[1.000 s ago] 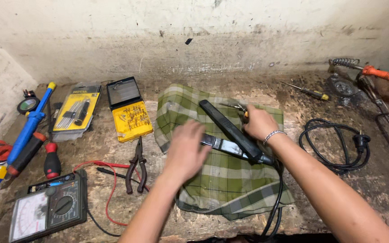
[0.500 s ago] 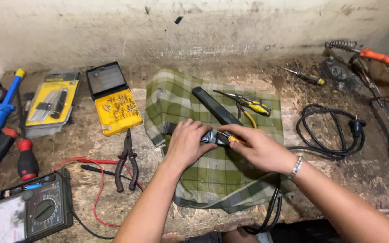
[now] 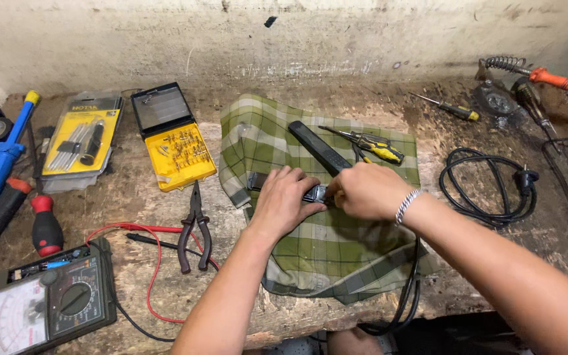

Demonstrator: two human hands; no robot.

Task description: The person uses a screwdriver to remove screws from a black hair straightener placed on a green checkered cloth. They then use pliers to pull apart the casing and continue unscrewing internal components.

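A black two-armed hair straightener point(image 3: 319, 150) lies on a green checked cloth point(image 3: 336, 250) on the worn bench. My left hand point(image 3: 283, 200) presses down on its lower arm, fingers over the hinge end. My right hand point(image 3: 366, 190), with a metal bracelet on the wrist, grips the same arm from the right; the fingertips meet near the middle. Whether a small tool is in the right hand is hidden. Yellow-handled cutters point(image 3: 371, 144) rest on the cloth just behind the hands.
Pliers point(image 3: 194, 230), a yellow bit case point(image 3: 172, 141), a packaged tool set point(image 3: 81, 139), an analogue multimeter point(image 3: 47, 304) with red and black leads, red-handled screwdrivers point(image 3: 46, 223), a blue solder pump point(image 3: 1, 164), a coiled black cord point(image 3: 488, 187), a soldering iron point(image 3: 557, 80) at right.
My right hand came down from the straightener's far end to its lower arm. My left hand closed in on the same arm. The view drifted right.
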